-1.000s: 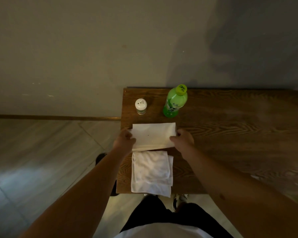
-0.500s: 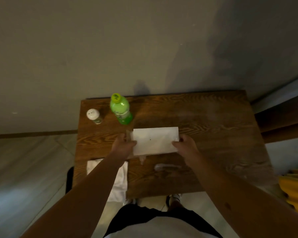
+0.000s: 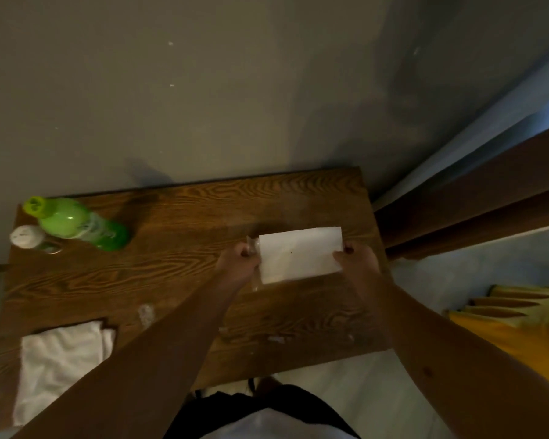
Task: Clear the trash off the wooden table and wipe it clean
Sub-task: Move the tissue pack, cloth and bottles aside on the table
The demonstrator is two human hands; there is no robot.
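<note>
Grey wall [image 3: 203,90] fills the upper half of the frame, and the wooden table [image 3: 184,267] is pushed against it, its far edge running along the wall from left of centre to right of centre. At the table's right edge a dark wooden frame [image 3: 476,198] slants toward the upper right, with pale floor [image 3: 476,274] below it and a yellow object [image 3: 520,327] at the right edge of the frame. The near edge of the table runs across the lower middle, just above the person's dark clothing. The middle of the tabletop is bare wood with strong grain, apart from a few small pale scraps [image 3: 146,312] toward the near side.

A white sheet of paper [image 3: 300,253] sits right of centre, a flat rectangle with a tiny dark speck on it, held over the right part of the table. The left hand [image 3: 238,264] pinches its left edge together with a bit of clear wrapping [image 3: 254,248]; the right hand [image 3: 357,259] pinches its right edge, fingers curled closed on it.

At the left of the frame a green bottle [image 3: 80,224] and a white-capped shaker [image 3: 29,237] stand close together near the wall. A white cloth [image 3: 61,359] lies crumpled at the lower left corner of the table.
</note>
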